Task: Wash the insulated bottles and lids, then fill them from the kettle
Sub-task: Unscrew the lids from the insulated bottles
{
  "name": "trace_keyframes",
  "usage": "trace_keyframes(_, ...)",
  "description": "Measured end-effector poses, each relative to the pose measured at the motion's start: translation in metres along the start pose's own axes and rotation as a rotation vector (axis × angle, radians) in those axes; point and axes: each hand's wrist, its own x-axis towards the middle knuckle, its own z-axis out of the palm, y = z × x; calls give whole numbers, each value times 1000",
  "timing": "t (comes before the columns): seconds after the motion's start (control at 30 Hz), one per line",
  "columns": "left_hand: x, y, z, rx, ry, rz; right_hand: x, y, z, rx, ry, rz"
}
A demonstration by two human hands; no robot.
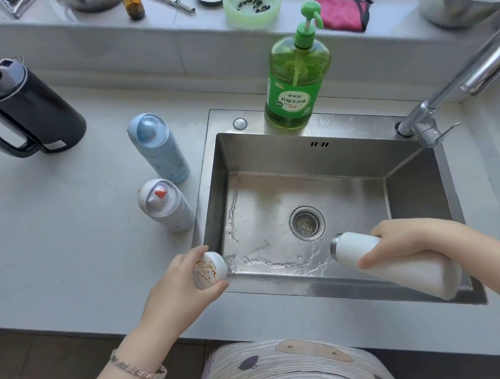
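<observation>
White steel-rimmed insulated bottle (pixel 352 251) tipped sideways over my stainless sink (pixel 300 151).
My right hand (pixel 400 242) grips its body; my left hand (pixel 175 285) curls round a white gold-veined domed lid (pixel 209 269).

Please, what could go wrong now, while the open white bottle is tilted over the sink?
1. The right hand grips the white bottle tilted over the wet sink; it may slip and dent.
2. The left hand holds the lid beside the sink's corner, near the red-marked bottle standing on the counter; moving back could knock it over.
</observation>
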Motion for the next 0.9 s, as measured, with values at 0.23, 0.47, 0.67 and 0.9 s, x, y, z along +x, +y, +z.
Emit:
trace_keyframes(0.23, 1, -53, -30, 59, 93, -155, -2, -74, 51, 616, 506, -365)
trace_keyframes(0.47, 12, -101, -56, 46, 193, -238, 23, -226, 90, 927, 584, -829)
trace_keyframes(0.67, 41, -125, -60, 127, 213, -204, 42, -273, 104, 739, 571, -944)
trace_keyframes(0.9, 90, -125, -53, 238, 113, -111, 42, -270, 101, 616, 448, -789)
